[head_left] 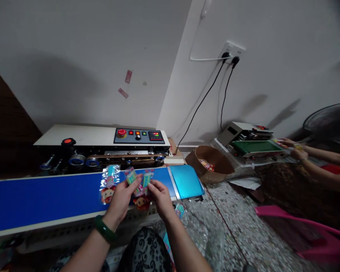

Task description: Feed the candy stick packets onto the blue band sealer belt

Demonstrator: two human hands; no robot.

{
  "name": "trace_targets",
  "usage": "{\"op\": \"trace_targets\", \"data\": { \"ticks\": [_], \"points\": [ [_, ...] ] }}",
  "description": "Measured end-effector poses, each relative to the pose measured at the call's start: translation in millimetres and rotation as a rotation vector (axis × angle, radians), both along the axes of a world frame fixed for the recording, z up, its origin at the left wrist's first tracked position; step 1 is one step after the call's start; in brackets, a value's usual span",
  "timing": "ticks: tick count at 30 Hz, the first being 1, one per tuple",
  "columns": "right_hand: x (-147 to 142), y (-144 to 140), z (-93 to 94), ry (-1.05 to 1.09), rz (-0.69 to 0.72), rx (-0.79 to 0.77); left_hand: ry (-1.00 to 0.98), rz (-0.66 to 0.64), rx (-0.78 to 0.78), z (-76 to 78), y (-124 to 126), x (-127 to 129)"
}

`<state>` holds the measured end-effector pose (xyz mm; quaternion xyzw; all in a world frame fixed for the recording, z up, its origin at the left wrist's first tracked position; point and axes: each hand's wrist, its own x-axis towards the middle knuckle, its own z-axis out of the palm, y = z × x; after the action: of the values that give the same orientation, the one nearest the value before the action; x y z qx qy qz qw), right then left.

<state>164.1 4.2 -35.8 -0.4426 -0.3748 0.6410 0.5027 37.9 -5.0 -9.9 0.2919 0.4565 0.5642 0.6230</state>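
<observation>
My left hand (121,199), with a green bangle on the wrist, pinches a small clear packet (131,176) holding green and pink contents. My right hand (161,197) grips a second like packet (147,179) beside it. Both hands meet over the near edge of the blue conveyor belt (45,198) of a sealing machine (102,141). Another packet (108,184) with a cartoon face lies flat on the belt just left of my left hand. A further cartoon-printed packet (141,202) hangs below my hands.
A teal plate (185,181) ends the belt on the right. A brown basket (212,163) with small items sits on the speckled floor. Another person's hands (296,151) work at a second sealer (251,145) with a green belt. A pink object (308,236) lies at right.
</observation>
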Motion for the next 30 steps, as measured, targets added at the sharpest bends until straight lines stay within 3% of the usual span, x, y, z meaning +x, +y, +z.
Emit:
{"op": "trace_targets", "data": {
  "ticks": [5, 9, 11, 15, 19, 24, 26, 28, 30],
  "points": [
    [1, -3, 0.7, 0.028, 0.054, 0.04, 0.121, 0.053, -0.034, -0.7, 0, 1],
    [33, 18, -2.9, -0.076, -0.268, -0.012, 0.103, 0.098, -0.086, 0.9, 1, -3],
    [55, 35, -3.0, -0.188, -0.347, -0.055, 0.068, 0.082, -0.092, 2.8, 0, -5],
    [78, 67, 1.0, -0.336, -0.196, -0.145, 0.054, 0.024, -0.091, 6.6, -3, -6],
    [68, 85, 1.9, -0.35, -0.105, -0.137, -0.022, 0.003, -0.106, 10.0, -4, -5],
    [42, 65, 4.3, -0.366, -0.236, -0.006, -0.059, 0.063, -0.101, 8.6, -2, -6],
    [27, 42, 8.5, -0.284, -0.128, 0.056, -0.064, 0.054, -0.077, 7.0, -2, -6],
    [12, 20, 12.3, -0.147, 0.137, 0.054, -0.009, 0.034, -0.014, 5.7, -2, -6],
    [0, 4, 13.3, -0.075, 0.296, 0.033, 0.087, 0.029, 0.049, 4.4, -2, -5]
  ]
}}
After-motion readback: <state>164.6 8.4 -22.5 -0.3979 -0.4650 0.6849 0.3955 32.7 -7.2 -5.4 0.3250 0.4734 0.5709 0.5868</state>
